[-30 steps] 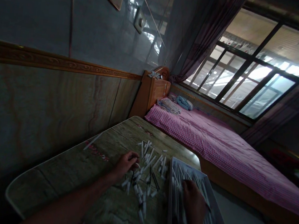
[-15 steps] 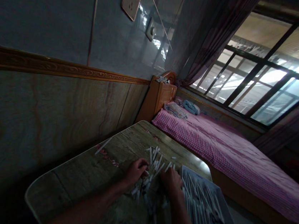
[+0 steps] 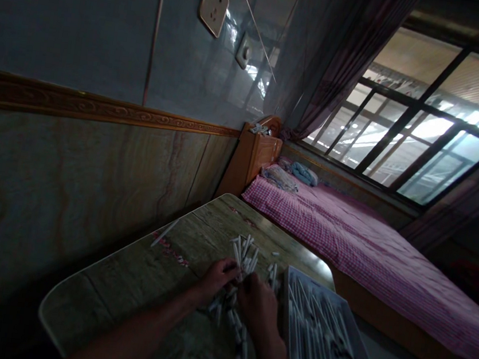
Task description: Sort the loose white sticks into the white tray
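My left hand [image 3: 220,275] is over the middle of the table, thumb and fingers pinched together at the edge of a loose pile of short white sticks [image 3: 246,250]. My right hand [image 3: 257,301] is beside it, almost touching, with its fingers curled inward. What lies between the fingertips of either hand is too dark and small to make out. More short white pieces [image 3: 239,335] trail toward me below the hands. To the right of my right hand, a grey tray [image 3: 288,300] contains many long white sticks [image 3: 317,332] and some dark bits.
The wood-patterned table [image 3: 113,298] has a pale rim. One long white stick [image 3: 165,232] lies near its wall side, and a small white piece [image 3: 275,254] near its far side. A bed [image 3: 345,237] stands beyond, and a tiled wall [image 3: 93,168] runs along the left.
My right hand has moved left, away from the tray, to meet my left hand at the pile. My left hand has shifted slightly to the right.
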Motion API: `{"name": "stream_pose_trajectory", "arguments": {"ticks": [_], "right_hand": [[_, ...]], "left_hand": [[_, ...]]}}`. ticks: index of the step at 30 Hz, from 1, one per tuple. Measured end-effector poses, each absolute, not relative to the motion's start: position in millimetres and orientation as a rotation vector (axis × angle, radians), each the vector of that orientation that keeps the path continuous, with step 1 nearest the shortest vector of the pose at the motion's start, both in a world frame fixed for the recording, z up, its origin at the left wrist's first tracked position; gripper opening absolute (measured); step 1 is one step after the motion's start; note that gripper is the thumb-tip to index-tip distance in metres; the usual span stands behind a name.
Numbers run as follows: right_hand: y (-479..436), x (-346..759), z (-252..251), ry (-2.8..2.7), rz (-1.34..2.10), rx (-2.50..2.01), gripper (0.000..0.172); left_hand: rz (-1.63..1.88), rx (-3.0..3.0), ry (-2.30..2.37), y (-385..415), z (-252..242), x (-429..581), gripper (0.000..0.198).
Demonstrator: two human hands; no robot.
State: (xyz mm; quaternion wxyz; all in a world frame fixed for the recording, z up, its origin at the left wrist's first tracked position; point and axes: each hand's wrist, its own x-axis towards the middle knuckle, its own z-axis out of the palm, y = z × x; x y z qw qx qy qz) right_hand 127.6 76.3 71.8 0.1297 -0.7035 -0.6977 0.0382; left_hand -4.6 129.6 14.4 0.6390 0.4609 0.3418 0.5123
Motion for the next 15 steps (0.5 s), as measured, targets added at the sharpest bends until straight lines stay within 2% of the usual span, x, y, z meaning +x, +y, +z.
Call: {"name": "stream_pose_trajectory", "arguments": {"ticks": [4,10,15], "right_hand": [[66.9,148.5,70.6,-1.959,0.262,-2.000,0.022],[59.5,190.2,68.3,-1.960,0.041,-2.439,0.028],[54.9,185.1,59.8,-2.049,-0.008,-2.495,0.033]], "left_hand": [[1.198,0.963,0.818,130.5,17.7,-6.1,0.032],[1.206,0.824,0.851,129.4,21.2,-7.5,0.041],[1.195,0.743,0.829,127.0,19.9,-8.9,0.043]]}}
